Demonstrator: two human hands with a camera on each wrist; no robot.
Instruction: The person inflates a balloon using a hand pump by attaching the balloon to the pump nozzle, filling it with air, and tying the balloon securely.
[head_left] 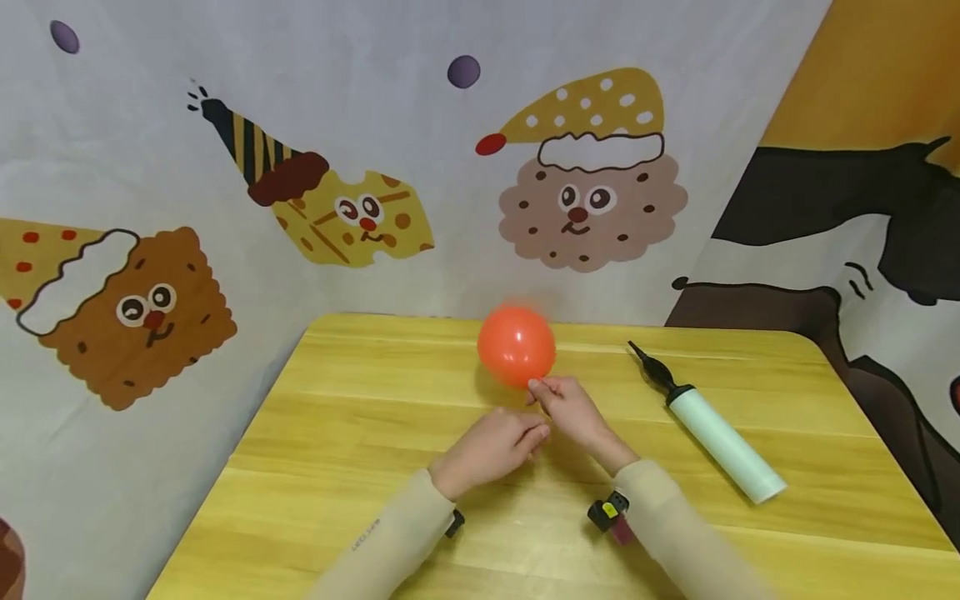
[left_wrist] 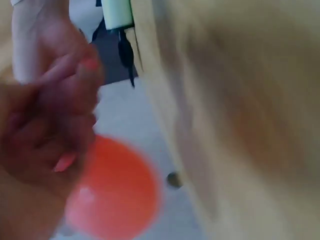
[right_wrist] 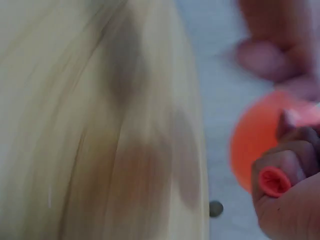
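Note:
A round orange-red balloon (head_left: 517, 346) sits over the far half of the table, partly behind my hands. My right hand (head_left: 573, 412) pinches it at the neck. In the right wrist view, the balloon's rolled mouth (right_wrist: 274, 182) pokes out between the thumb and curled forefinger. Close in front and slightly left, my left hand (head_left: 491, 450) has bent fingers, with its fingertips near the right hand. It is blurred in the right wrist view. A small orange patch (left_wrist: 65, 162) shows by its fingers in the left wrist view; I cannot tell whether it holds the neck.
A pale green hand pump (head_left: 727, 446) with a black nozzle lies on the right of the wooden table (head_left: 330, 400). Behind the table's far edge hangs a light cloth (head_left: 420, 292) printed with cartoon biscuits and cheese. Small black devices (head_left: 604, 512) are worn at the wrists.

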